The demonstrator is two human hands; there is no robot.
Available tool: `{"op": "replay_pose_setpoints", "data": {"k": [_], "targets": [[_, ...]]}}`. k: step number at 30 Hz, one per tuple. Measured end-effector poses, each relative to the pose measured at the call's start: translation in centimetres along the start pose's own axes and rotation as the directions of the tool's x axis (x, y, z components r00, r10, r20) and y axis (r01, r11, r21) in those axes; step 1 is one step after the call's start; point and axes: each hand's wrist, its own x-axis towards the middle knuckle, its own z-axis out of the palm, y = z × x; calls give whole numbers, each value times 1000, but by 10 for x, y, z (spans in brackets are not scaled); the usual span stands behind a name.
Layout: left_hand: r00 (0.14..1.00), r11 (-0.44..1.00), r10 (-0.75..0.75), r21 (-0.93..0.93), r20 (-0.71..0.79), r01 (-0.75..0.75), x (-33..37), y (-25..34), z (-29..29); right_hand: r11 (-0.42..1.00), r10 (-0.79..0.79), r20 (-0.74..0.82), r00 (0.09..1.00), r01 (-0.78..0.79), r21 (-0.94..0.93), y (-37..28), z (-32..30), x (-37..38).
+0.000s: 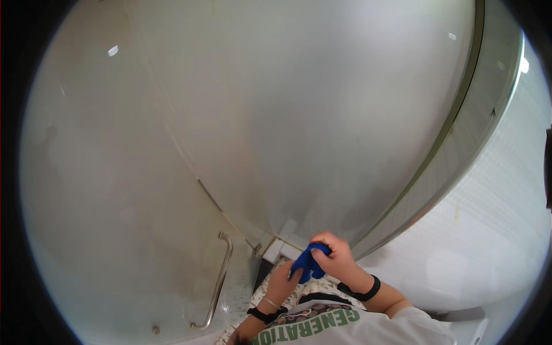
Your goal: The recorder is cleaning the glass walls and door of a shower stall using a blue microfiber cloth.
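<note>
A bunched blue cloth [309, 264] is held between my two hands, low in the view and in front of my body. My left hand [284, 282] grips its lower left side, with the fingers closed on the fabric. On the upper right side my right hand [336, 256] is wrapped round it, the thumb pressed on top. Black bands circle both wrists. Part of the cloth is hidden inside my fingers.
A frosted glass panel [322, 115] rises ahead. At left is a glass door [115, 201] with a curved metal handle [223, 282]. A white tiled wall [477, 230] stands at right. Below lies a speckled floor [329, 287] with a pale sill [278, 250].
</note>
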Motion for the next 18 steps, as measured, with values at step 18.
{"op": "replay_pose_setpoints", "data": {"k": [18], "targets": [[656,730,618,625,-433,-276,246,86,-19,987,34,-635,772,-124,-98,-4,-82,63]]}}
